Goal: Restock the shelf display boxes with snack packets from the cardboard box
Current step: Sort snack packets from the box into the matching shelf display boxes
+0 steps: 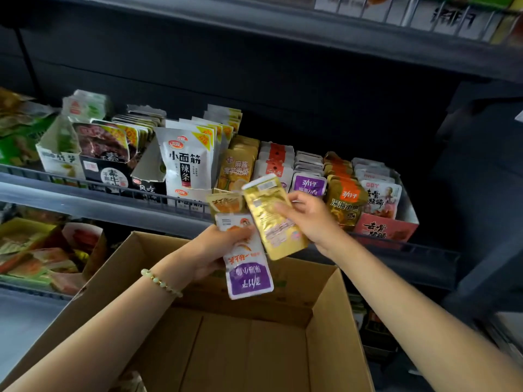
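Snack packets are in both hands, held over the open cardboard box (325, 329) and just in front of the middle shelf (85, 198). The left hand (215, 250) is closed on a small stack: a purple packet (249, 274), upside down, with a yellow one (225, 203) behind it. The right hand (308, 219) pinches a gold packet (273, 219), back side to the camera, its lower edge overlapping the purple one.

The step in hand looks like sorting: packets have been lifted out and are being matched to their rows. The box bottom in view is bare; a corner of something shows at its near left, too cut off to tell.

On the shelf, a purple row (308, 183) and a gold row (343, 199) stand side by side, just behind the right hand. The next move likely calls for turning the gold packet face forward and upright, then slipping it into the front of the gold row without tipping its neighbours.
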Demonstrator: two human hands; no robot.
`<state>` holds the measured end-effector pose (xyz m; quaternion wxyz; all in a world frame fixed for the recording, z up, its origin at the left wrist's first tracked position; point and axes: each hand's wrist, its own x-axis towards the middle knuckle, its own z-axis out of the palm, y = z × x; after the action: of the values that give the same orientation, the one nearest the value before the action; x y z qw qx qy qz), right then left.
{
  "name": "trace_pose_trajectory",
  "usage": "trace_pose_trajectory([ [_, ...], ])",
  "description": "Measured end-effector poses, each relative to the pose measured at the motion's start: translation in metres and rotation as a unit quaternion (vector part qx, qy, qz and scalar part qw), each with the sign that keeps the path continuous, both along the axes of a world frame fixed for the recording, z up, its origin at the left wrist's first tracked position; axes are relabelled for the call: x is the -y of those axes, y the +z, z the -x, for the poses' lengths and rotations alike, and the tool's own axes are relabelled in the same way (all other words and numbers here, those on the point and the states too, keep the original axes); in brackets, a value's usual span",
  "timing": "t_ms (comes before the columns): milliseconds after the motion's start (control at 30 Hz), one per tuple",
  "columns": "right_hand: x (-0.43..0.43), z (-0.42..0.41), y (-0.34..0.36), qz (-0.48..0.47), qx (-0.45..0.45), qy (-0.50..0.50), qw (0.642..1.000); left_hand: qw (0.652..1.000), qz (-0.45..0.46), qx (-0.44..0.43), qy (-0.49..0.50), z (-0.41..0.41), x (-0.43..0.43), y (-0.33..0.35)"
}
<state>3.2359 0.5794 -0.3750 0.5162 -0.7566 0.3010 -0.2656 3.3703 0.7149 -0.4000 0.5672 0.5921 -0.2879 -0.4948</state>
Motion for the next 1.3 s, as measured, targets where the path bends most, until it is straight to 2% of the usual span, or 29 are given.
trace_pose_trajectory([
  [67, 0.0, 0.003, -0.003, 0.016, 0.016, -0.036, 0.999, 0.998, 0.016, -0.028, 0.059, -0.007, -0.006, -0.002],
  [200, -0.03, -0.007, -0.017, 0.178, -0.015, -0.007, 0.984, 0.993, 0.045, -0.032, 0.106, -0.006, -0.012, -0.006],
  [300, -0.057, -0.021, -0.023, 0.189, -0.045, 0.013, 0.981, 0.99, 0.073, -0.013, 0.12, 0.0, -0.012, -0.004],
  [367, -0.065, -0.026, -0.025, 0.129, -0.059, 0.046, 0.989, 0.987, 0.083, -0.012, 0.137, 0.0, -0.013, -0.002],
  [467, -0.068, -0.028, -0.029, 0.054, -0.015, 0.087, 0.995, 0.978, 0.098, -0.055, 0.178, -0.005, -0.017, -0.004],
  [567, -0.065, -0.029, -0.033, 0.039, 0.013, 0.023, 0.999, 0.961, 0.13, -0.118, 0.213, -0.011, -0.018, -0.008],
  [633, -0.065, -0.031, -0.033, -0.067, 0.024, -0.009, 0.997, 0.955, 0.152, -0.126, 0.221, -0.013, -0.018, -0.008],
  [733, -0.062, -0.034, -0.037, -0.221, 0.046, -0.002, 0.974, 0.946, 0.169, -0.146, 0.235, -0.015, -0.019, -0.007],
  [867, -0.058, -0.037, -0.038, -0.291, 0.096, 0.004, 0.952, 0.94, 0.172, -0.213, 0.205, -0.02, -0.021, -0.006],
  [1000, -0.047, -0.042, -0.037, -0.359, 0.134, -0.05, 0.922, 0.943, 0.148, -0.246, 0.172, -0.024, -0.022, -0.012],
  [1167, -0.036, -0.049, -0.032, -0.305, 0.115, -0.055, 0.944, 0.959, 0.133, -0.201, 0.152, -0.032, -0.013, -0.012],
  [1300, -0.01, -0.05, -0.003, -0.138, 0.111, -0.097, 0.979, 0.959, 0.121, -0.199, 0.163, -0.041, -0.007, -0.007],
])
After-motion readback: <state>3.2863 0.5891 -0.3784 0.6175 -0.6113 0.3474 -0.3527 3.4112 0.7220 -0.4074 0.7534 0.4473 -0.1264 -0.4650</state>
